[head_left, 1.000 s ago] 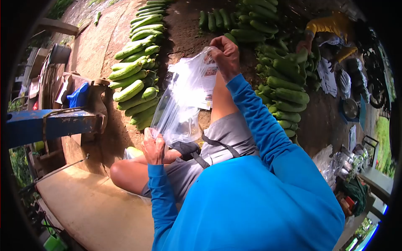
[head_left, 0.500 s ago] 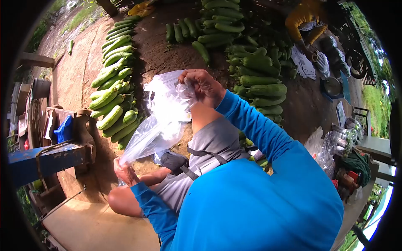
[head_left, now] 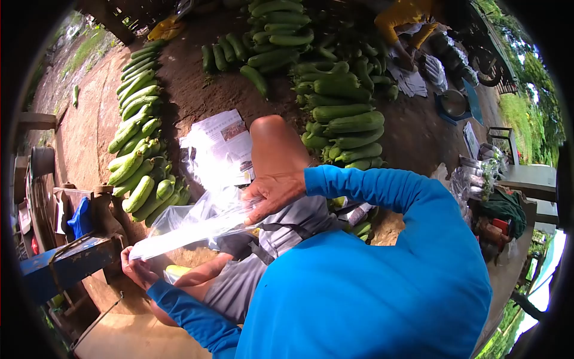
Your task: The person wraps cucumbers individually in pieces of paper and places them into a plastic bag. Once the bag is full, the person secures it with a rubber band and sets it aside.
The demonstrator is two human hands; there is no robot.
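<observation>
A clear plastic bag [head_left: 194, 224] is stretched taut between my two hands, low over my lap. My left hand [head_left: 137, 268] pinches its far left end. My right hand [head_left: 275, 194] grips the other end beside my bent knee, fingers pressed on the film. Just beyond the bag, a printed newspaper sheet [head_left: 221, 143] lies on the dirt floor, bright with sun. Left of it runs a long row of green cucumbers [head_left: 140, 164]. A larger pile of green cucumbers [head_left: 347, 122] sits to the right of my knee.
A blue-painted wooden beam [head_left: 72, 263] juts in at the left. At the upper right, a person in a yellow sleeve [head_left: 397, 21] handles papers near a blue-framed scale [head_left: 457, 105]. Wrapped bundles in plastic [head_left: 478, 176] stand at the right beside a dark green cloth [head_left: 505, 206].
My right hand has come down from above the newspaper to beside my knee, drawing the bag's end with it. My left hand has shifted left and down. The view has turned slightly.
</observation>
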